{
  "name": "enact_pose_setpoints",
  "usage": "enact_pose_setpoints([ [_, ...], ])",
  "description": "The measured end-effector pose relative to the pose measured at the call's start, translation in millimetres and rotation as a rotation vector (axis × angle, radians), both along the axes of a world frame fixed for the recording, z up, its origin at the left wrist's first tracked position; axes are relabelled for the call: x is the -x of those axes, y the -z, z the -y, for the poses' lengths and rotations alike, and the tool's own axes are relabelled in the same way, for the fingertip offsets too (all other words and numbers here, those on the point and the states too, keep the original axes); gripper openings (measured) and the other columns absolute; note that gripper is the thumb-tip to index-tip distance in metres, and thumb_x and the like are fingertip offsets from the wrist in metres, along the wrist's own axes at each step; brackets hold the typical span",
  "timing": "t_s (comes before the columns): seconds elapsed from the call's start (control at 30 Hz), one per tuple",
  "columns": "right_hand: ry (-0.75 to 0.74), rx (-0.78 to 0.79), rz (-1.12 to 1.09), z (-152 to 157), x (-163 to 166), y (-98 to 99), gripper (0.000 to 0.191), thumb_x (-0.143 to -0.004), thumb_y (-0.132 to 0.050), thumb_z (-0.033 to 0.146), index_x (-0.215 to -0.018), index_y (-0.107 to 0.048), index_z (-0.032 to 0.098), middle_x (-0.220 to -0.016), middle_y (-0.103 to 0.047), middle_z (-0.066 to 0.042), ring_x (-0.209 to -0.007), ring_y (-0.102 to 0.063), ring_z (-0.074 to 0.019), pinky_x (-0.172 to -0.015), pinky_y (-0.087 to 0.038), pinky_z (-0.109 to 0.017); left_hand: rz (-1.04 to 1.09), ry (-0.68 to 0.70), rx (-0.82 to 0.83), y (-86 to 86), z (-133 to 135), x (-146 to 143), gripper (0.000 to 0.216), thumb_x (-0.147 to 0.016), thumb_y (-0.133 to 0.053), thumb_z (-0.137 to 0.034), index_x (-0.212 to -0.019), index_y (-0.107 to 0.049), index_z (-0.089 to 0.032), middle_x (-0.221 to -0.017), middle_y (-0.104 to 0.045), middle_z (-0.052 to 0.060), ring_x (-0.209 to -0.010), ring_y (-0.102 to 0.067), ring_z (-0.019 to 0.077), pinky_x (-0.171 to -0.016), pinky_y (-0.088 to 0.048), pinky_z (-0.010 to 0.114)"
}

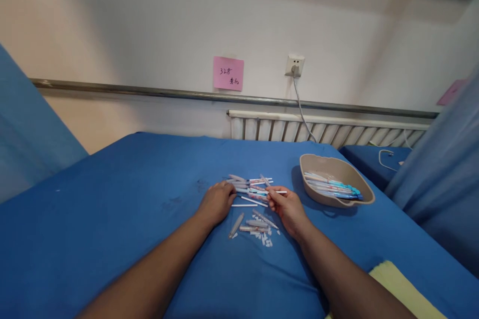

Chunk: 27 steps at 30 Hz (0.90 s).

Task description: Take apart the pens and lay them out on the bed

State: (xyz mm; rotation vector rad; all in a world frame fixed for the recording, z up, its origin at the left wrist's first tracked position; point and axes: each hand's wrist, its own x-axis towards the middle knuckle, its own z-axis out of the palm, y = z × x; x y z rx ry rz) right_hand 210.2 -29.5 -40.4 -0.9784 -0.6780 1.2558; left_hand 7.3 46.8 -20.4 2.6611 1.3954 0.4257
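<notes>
On the blue-covered surface, a loose pile of pen barrels (258,197) and thin white sticks (254,202) lies between my hands. My left hand (218,203) rests at the pile's left side, fingers curled at the end of a pale pen barrel (241,190). Between the thumb and fingers of my right hand (289,209) is a thin white stick (280,192), held level over the pile's right end. Nearer to me lie several more barrels (236,225) among small white pieces (266,240). The left fingertips are partly hidden.
A beige basket (307,163) holding several pens (333,187) stands to the right. Yellow cloth or paper (400,289) lies at the lower right. Behind are a metal rail (168,92), a radiator (277,127) and a plugged-in cord (300,102). Blue curtains (445,184) hang at both sides.
</notes>
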Motion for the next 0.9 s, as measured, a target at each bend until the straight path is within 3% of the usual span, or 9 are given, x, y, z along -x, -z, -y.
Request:
enact_pose_setpoints([
  [0.47,-0.035,-0.012,0.04,1,-3,2.3,0.037,-0.057,-0.08,0.04,-0.08,-0.066,0.015,-0.064,-0.06,0.0,-0.049,-0.048,-0.0077,-0.044,-0.035,-0.019,0.128,0.014,0.073,-1.4,10,5,0.012,-0.087,-0.046,-0.024,-0.082,-0.055,-0.019,-0.081,-0.063,0.005,-0.079,-0.057,0.0208,-0.071,-0.04,0.03],
  [0.9,-0.05,-0.012,0.124,7,0,0.2,0.039,-0.061,-0.077,0.046,-0.079,-0.067,0.013,-0.064,-0.062,-0.001,-0.049,-0.047,-0.0076,-0.045,-0.034,-0.019,0.341,0.087,0.23,0.1,12,8,0.014,-0.083,-0.05,-0.027,-0.081,-0.062,-0.019,-0.08,-0.065,0.003,-0.077,-0.057,0.0184,-0.069,-0.04,0.027],
])
